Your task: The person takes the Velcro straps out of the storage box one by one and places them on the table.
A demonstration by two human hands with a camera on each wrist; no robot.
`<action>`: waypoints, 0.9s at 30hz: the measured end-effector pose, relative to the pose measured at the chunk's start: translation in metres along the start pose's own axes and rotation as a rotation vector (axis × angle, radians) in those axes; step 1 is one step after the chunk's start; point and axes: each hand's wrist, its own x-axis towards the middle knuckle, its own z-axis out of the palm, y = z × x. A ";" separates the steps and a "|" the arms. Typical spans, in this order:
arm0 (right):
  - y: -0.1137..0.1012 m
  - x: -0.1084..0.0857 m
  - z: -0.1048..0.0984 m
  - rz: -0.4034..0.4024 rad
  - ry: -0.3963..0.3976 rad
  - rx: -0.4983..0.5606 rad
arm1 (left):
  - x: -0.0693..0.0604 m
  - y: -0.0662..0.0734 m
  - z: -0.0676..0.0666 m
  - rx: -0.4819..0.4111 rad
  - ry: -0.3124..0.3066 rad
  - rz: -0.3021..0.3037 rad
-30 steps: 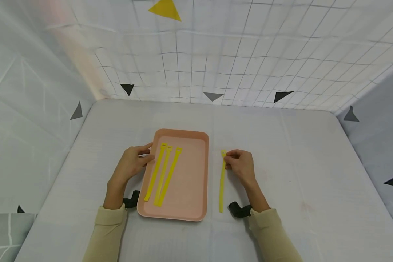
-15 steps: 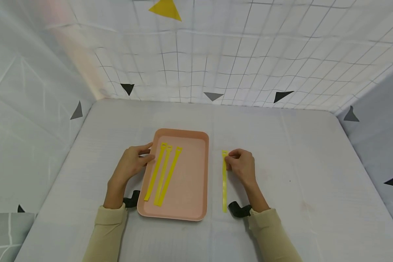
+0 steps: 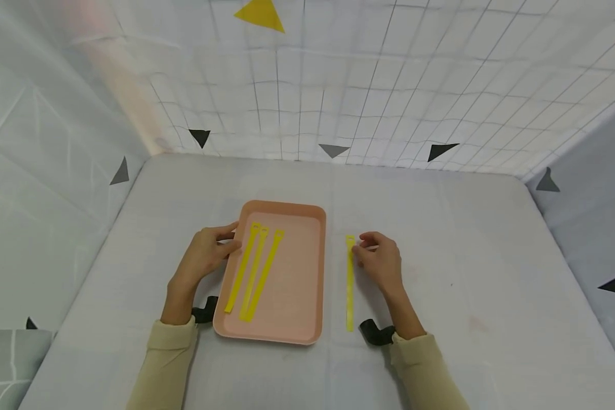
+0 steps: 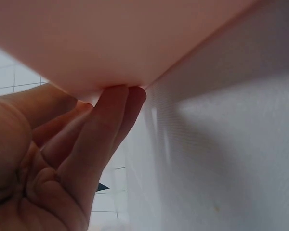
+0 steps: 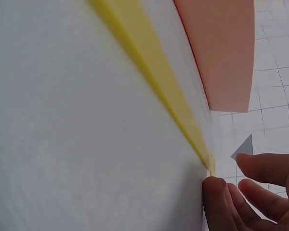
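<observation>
In the head view my left hand (image 3: 208, 252) holds the left rim of a pink tray (image 3: 297, 285). The left wrist view shows its fingertips (image 4: 116, 94) against the tray's underside by the edge. Three yellow cable straps (image 3: 260, 267) with slotted heads lie side by side in the tray's left half. One more yellow cable strap (image 3: 350, 290) lies lengthwise on the table, right of the tray. Beside its slotted head is my right hand (image 3: 381, 259), fingers loosely bent. In the right wrist view its digits stand apart with nothing pinched between them; one fingertip (image 5: 214, 183) is close to the strap's end.
A white-covered table (image 3: 471, 239) lies under everything. Behind it hangs a gridded white sheet (image 3: 338, 85), with pale sheets at both sides. A black wrist mount (image 3: 376, 332) sits at the right cuff, another black mount (image 3: 205, 310) at the left cuff by the tray.
The right hand held the loose strap near its head a second ago. The strap has shifted and straightened, and the fingers have loosened from it. The left hand and tray stay put.
</observation>
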 end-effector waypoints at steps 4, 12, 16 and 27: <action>-0.003 0.000 -0.002 0.020 -0.019 0.034 | 0.000 -0.001 -0.001 0.005 0.004 0.018; -0.006 -0.002 -0.008 0.002 -0.037 0.182 | -0.002 -0.001 -0.001 0.004 0.000 -0.003; -0.010 -0.003 -0.012 -0.020 -0.041 0.246 | -0.002 -0.001 -0.002 0.008 0.000 0.000; -0.025 -0.002 -0.015 -0.052 -0.031 0.254 | 0.000 0.000 -0.002 -0.003 -0.007 -0.003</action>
